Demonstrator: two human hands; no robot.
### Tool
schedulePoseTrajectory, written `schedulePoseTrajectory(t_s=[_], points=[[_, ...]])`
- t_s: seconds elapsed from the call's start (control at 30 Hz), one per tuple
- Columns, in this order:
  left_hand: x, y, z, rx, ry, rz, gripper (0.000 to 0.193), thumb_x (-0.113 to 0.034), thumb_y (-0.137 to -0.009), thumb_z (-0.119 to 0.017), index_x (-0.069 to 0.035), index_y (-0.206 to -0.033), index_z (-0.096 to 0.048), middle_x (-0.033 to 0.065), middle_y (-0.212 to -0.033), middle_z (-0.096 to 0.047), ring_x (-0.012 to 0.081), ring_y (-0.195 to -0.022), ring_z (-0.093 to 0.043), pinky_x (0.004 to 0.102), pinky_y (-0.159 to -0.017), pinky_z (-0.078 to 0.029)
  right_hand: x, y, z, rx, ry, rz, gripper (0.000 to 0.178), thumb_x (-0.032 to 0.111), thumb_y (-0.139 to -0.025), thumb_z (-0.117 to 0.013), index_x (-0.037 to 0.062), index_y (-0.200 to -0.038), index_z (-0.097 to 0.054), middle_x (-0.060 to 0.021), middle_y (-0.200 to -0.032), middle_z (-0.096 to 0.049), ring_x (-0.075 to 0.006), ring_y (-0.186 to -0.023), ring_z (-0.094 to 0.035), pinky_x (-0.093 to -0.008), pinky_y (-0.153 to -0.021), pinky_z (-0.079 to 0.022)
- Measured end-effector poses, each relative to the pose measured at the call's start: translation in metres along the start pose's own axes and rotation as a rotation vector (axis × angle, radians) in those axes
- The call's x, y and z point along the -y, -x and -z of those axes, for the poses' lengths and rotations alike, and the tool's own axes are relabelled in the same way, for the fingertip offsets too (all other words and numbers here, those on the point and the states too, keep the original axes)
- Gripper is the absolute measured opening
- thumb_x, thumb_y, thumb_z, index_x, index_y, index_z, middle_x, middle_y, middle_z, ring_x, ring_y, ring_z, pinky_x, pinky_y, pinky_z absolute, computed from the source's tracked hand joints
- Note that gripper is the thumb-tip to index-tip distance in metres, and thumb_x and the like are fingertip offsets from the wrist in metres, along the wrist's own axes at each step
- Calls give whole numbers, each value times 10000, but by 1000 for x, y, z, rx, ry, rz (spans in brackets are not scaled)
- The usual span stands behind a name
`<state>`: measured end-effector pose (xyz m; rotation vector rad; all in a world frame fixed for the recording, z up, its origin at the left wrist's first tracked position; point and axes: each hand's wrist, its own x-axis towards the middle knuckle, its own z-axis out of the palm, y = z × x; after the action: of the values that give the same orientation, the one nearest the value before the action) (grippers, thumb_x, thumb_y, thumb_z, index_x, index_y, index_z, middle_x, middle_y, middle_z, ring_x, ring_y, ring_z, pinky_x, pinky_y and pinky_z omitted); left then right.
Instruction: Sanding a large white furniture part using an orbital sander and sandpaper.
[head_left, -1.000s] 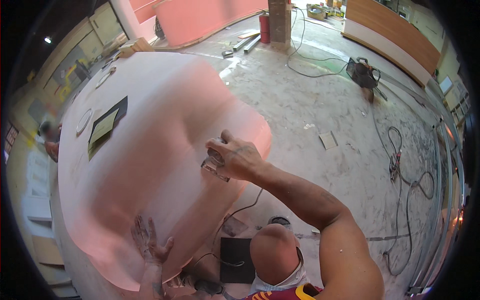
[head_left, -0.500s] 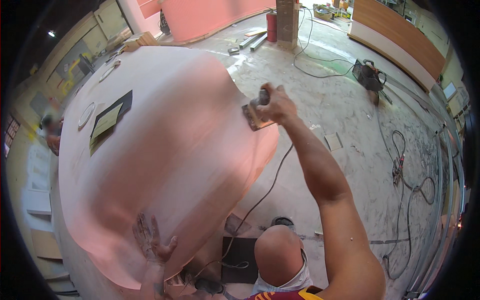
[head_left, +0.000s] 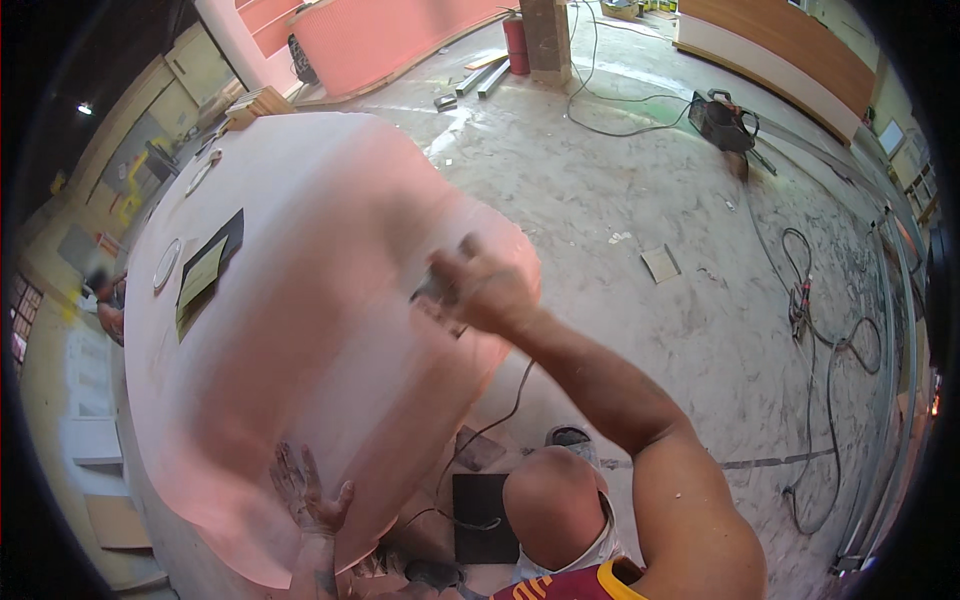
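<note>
A large, smooth, curved pinkish-white panel form (head_left: 370,390) fills the left and middle of the view. My right hand (head_left: 490,290) is closed around a sander (head_left: 436,296), a small tool with a flat base, and holds it on the form's rounded right side. Motion blurs that hand and tool. A dark cable (head_left: 520,395) rises from the floor toward my right forearm; its upper end is hidden. With fingers spread, my dusty left hand (head_left: 313,497) rests flat on the form's near part. Greenish sheets (head_left: 202,283) over a dark sheet (head_left: 228,238) lie on top.
Two white rings (head_left: 167,264) lie on the form's far left. Another person (head_left: 110,308) is beyond its left edge. On the floor are a black machine (head_left: 722,122), coiled cables (head_left: 815,320), a small square piece (head_left: 661,264) and metal channels (head_left: 483,76). A red cylinder (head_left: 516,45) stands by a post.
My right hand and the sander have moved left and nearer across the form, away from its right edge. My left hand stays flat in place. The whole view has shifted slightly.
</note>
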<state>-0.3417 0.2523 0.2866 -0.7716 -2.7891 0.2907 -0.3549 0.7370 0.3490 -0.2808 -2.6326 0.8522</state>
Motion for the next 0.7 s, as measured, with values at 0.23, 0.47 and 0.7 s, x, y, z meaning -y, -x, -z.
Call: schedulePoseTrajectory(t_s=[0.23,0.47,0.7], points=[[1,0,0,-28,21,-14,1063,-738,-874,-606,-171,-1710,-275,269,-1735,-246,457,-1612,-217,671,-1281,-158,-107,-53,46,-261,-35,-390,664,394,-801,-820,246,-1404,-584,-155,-1321,-574,-384,-1183,-671,-486,-967,-565],[0,0,2,-9,52,-4,1047,-684,-871,-633,-175,-1711,-270,266,-1737,-241,453,-1613,-213,675,-1283,-148,-77,19,-10,-289,-208,-124,645,260,-765,-870,192,-1353,-616,-128,-1247,-590,-350,-1123,-662,-443,-940,-576],[0,-1,4,-34,38,-23,1081,-652,-845,-672,-164,-1715,-255,266,-1736,-245,449,-1613,-218,672,-1286,-146,-40,105,-50,-251,-138,167,676,215,-720,-921,219,-1325,-620,-159,-1261,-580,-397,-1006,-710,-485,-814,-628]])
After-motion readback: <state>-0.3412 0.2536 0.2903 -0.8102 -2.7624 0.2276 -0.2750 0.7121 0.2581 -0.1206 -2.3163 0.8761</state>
